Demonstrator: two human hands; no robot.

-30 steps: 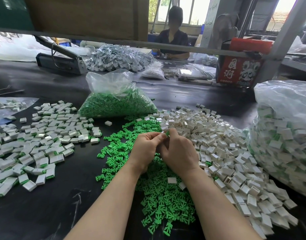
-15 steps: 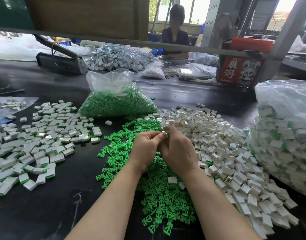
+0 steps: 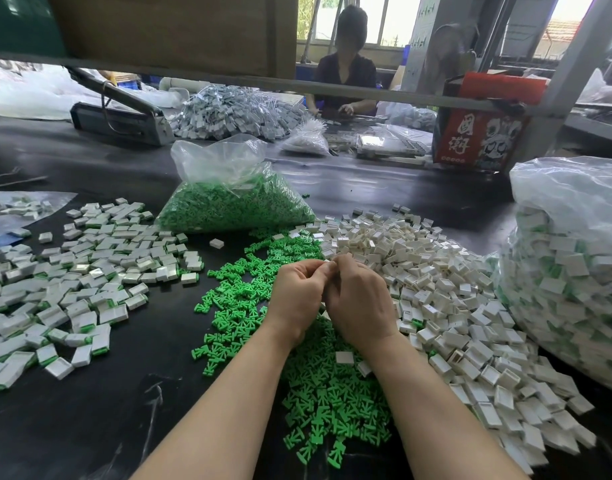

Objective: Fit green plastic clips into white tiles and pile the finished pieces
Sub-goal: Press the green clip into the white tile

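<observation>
left hand (image 3: 297,296) + right hand (image 3: 358,303): fingers pinch one tile (image 3: 328,262) together | clips (image 3: 318,393) beneath | finished pile (image 3: 79,282) left

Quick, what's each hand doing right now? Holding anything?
Left hand: fingers curled, pinching a small white tile at the fingertips.
Right hand: fingers curled round the same tile.

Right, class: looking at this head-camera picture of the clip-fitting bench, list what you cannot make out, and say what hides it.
- Piece being assembled: only a white sliver shows; the left hand and right hand cover the rest, so the clip's seating is unknown.
- Bag of finished pieces: cut off by the right edge.
- Pile of finished pieces: runs off the left edge.
- Red box: a shelf rail crosses it.
</observation>
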